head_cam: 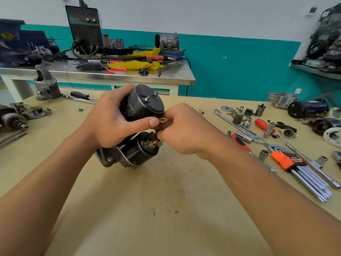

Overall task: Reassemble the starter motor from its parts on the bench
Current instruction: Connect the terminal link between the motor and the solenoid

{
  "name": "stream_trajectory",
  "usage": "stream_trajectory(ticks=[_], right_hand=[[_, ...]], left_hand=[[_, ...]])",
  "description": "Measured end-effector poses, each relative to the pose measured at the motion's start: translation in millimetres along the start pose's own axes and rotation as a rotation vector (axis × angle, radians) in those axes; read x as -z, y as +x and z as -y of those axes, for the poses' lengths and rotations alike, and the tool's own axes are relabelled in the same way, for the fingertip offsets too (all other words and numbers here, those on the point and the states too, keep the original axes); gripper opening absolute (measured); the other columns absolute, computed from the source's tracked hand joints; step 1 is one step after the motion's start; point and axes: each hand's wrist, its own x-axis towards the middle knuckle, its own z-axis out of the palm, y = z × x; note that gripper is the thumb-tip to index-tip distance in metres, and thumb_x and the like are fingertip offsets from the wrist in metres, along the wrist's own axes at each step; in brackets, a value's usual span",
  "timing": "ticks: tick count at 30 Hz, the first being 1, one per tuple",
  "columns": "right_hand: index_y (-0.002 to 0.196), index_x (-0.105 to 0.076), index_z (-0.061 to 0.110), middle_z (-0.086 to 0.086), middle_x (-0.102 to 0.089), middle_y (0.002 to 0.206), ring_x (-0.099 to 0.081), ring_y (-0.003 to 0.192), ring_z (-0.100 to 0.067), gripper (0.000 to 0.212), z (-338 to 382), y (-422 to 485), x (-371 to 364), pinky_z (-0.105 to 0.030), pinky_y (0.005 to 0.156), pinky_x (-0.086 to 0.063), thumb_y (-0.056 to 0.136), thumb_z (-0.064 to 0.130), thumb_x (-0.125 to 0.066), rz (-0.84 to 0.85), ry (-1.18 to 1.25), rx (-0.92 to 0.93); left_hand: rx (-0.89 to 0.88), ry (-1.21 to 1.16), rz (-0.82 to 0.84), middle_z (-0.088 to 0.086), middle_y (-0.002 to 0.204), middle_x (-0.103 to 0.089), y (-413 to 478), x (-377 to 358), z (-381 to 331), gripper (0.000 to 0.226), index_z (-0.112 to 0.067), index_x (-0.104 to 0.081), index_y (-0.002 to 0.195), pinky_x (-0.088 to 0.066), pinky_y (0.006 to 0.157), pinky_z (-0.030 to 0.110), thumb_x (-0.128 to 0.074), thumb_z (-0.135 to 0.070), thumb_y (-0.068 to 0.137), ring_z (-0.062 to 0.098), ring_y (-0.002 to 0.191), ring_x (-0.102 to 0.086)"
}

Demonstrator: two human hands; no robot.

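The dark starter motor (142, 106) stands tilted on the wooden bench (162, 191), its grey mounting nose (108, 157) resting on the surface. The solenoid (140, 150) lies beneath the main body, a copper terminal stud (154, 143) showing at its end. My left hand (112, 117) wraps around the motor body, thumb pressed toward a small flat metal lug (163, 120). My right hand (182, 128) pinches that lug and its lead just beside the solenoid terminal. The fingers hide most of the lead.
Right of the motor lie sockets, a ratchet (238, 124), red-handled screwdrivers (241, 143), an orange hex key set (299, 167) and other starter parts (308, 108). A grey housing (46, 85) and an armature (13, 121) sit at the left. A steel table (110, 74) stands behind.
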Motion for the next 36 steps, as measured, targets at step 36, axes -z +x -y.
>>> stream_trajectory(ticks=[36], right_hand=[[0.088, -0.075, 0.017, 0.001, -0.073, 0.08, -0.068, 0.078, -0.014, 0.017, -13, 10, 11, -0.032, 0.072, -0.052, 0.092, 0.032, -0.067, 0.158, 0.027, 0.053]], left_hand=[[0.014, -0.023, 0.021, -0.002, 0.103, -0.071, 0, 2, -2, 0.077, -0.02, -0.059, 0.122, -0.055, 0.083, 0.036, -0.066, -0.077, 0.07, 0.016, 0.092, -0.067]])
